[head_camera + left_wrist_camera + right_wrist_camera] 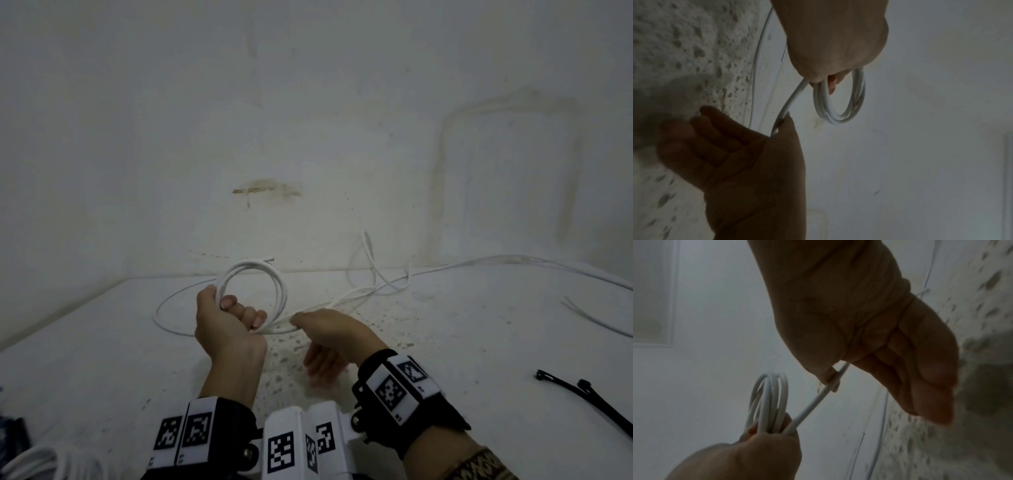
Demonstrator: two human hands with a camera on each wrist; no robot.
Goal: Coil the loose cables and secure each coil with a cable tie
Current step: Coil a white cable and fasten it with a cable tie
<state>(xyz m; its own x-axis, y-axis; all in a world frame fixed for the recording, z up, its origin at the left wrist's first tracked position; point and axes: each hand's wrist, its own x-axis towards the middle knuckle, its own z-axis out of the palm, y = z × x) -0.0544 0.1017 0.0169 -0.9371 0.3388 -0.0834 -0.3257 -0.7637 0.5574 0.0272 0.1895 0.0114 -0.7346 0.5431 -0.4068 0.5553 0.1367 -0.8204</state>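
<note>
Coil (252,286) of white cable is standing upright above the speckled counter (445,342), left hand (226,329) curling its fingers around the bottom of the loops, palm up. Right hand (337,334) is pinching the loose run (818,400) just beside it between thumb and forefinger, other fingers hanging relaxed. Judgement: feed slack slowly, matching loop size, keeping turns flat; black cable ties (589,397) are lying well apart, right.

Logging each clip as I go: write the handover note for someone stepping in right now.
Left hand grips the part-wound white coil, held upright over the table.
Right hand pinches the loose cable run feeding into it.
Black cable ties lie unused at the right.
Done: a few loops.
Left: wind in the slack trailing right, tie the coil, then handle the other white cable.
</note>
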